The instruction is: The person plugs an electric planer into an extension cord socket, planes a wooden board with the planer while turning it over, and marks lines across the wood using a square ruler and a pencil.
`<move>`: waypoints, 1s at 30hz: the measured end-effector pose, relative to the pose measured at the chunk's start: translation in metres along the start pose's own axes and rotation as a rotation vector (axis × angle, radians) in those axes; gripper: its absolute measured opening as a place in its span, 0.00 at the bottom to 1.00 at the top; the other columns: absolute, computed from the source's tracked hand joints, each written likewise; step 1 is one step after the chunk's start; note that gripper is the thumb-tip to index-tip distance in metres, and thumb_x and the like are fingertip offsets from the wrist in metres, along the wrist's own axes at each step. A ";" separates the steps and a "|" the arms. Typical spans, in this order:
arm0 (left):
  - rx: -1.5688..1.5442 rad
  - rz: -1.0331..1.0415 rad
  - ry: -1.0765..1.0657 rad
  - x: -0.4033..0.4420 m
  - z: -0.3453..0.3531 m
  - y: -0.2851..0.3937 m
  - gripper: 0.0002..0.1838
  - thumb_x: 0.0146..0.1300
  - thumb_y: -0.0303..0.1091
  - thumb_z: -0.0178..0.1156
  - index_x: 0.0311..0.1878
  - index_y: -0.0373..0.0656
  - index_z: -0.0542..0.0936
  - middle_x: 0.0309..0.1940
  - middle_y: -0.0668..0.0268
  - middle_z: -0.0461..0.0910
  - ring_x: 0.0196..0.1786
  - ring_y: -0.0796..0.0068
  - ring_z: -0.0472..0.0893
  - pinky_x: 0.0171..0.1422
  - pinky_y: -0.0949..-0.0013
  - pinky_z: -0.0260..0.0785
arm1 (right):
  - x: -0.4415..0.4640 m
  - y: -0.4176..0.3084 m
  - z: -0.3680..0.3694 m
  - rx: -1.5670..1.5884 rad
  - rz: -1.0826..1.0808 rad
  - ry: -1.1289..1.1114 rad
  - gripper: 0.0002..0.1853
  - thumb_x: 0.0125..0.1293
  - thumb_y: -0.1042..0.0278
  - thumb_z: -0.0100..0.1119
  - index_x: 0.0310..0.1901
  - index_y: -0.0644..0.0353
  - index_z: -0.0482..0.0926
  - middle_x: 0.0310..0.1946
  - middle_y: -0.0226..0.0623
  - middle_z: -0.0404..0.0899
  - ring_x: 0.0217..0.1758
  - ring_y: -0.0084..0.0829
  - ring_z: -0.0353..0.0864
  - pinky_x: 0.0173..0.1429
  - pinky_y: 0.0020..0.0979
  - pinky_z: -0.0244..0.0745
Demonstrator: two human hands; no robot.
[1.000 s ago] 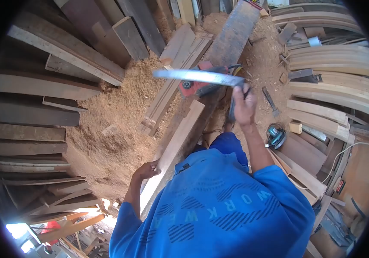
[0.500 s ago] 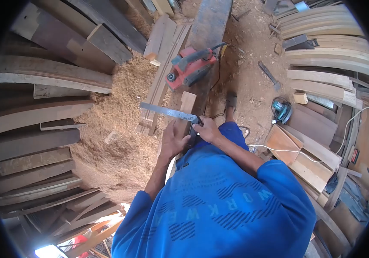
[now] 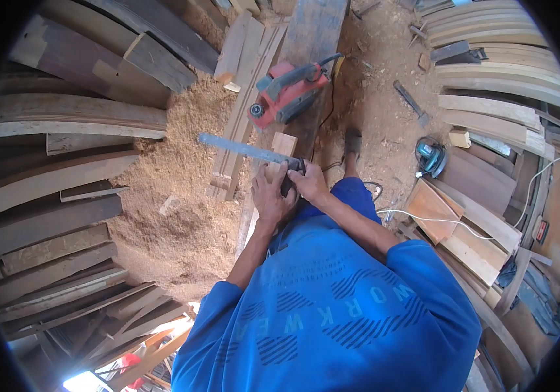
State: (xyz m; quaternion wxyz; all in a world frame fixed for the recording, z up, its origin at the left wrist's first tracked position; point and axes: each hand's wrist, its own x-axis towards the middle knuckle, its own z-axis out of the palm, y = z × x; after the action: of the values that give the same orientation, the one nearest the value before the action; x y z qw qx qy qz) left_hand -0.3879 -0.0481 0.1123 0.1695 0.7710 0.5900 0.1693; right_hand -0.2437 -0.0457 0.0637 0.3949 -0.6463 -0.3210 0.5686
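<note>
My right hand (image 3: 311, 181) is closed around the dark stock of a try square (image 3: 244, 148). Its metal blade points left, across a short piece of wood (image 3: 284, 143) that lies on the plank bench. Just below the blade, my left hand (image 3: 271, 198) has its fingers bent over the near part of that wood, close to the square's stock. The two hands partly cover the stock and the wood's near end. Beyond the wood, a red electric planer (image 3: 290, 93) rests on the bench.
Long boards (image 3: 234, 130) lie left of the bench plank (image 3: 309, 32), beside sawdust (image 3: 195, 176). A hammer-like tool (image 3: 411, 103) and a teal power tool (image 3: 430, 157) with a white cord are at the right. Stacked timber (image 3: 64, 124) lines both sides.
My left hand has moved up and right, its fingers now bent over the wood near the stock. The try square's blade tip appears farther left and higher.
</note>
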 end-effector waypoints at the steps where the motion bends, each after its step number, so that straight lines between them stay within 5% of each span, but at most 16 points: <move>1: 0.020 -0.014 -0.002 0.001 0.000 0.002 0.41 0.51 0.43 0.73 0.73 0.72 0.75 0.69 0.45 0.68 0.61 0.40 0.73 0.63 0.42 0.68 | 0.001 -0.002 -0.001 -0.011 0.008 -0.003 0.15 0.62 0.64 0.68 0.42 0.68 0.83 0.28 0.44 0.84 0.32 0.34 0.83 0.40 0.40 0.77; 24: 0.074 -0.062 -0.030 0.006 -0.003 0.011 0.43 0.53 0.45 0.72 0.76 0.74 0.71 0.66 0.44 0.68 0.66 0.38 0.71 0.68 0.42 0.66 | 0.006 -0.004 -0.005 0.064 0.026 -0.053 0.14 0.63 0.64 0.68 0.40 0.68 0.83 0.31 0.44 0.85 0.36 0.32 0.84 0.44 0.39 0.77; 27: 0.085 -0.041 0.003 0.006 -0.001 0.012 0.41 0.54 0.46 0.71 0.75 0.74 0.72 0.67 0.45 0.69 0.64 0.41 0.72 0.66 0.43 0.66 | 0.011 0.003 -0.010 -0.044 -0.021 -0.068 0.14 0.65 0.62 0.66 0.39 0.67 0.83 0.31 0.48 0.85 0.36 0.37 0.85 0.44 0.39 0.77; 30: 0.106 -0.027 0.014 0.006 0.001 0.009 0.40 0.54 0.47 0.70 0.74 0.72 0.74 0.68 0.46 0.69 0.62 0.41 0.73 0.64 0.43 0.66 | 0.011 -0.051 -0.041 -0.400 -0.109 -0.022 0.17 0.76 0.56 0.57 0.41 0.65 0.84 0.32 0.39 0.85 0.35 0.35 0.83 0.43 0.38 0.76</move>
State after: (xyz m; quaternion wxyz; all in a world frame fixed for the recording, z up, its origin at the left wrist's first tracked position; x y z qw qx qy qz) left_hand -0.3780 -0.0447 0.1162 0.1266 0.7696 0.6098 0.1409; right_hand -0.2000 -0.0180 0.1046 0.2854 -0.6874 -0.4665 0.4780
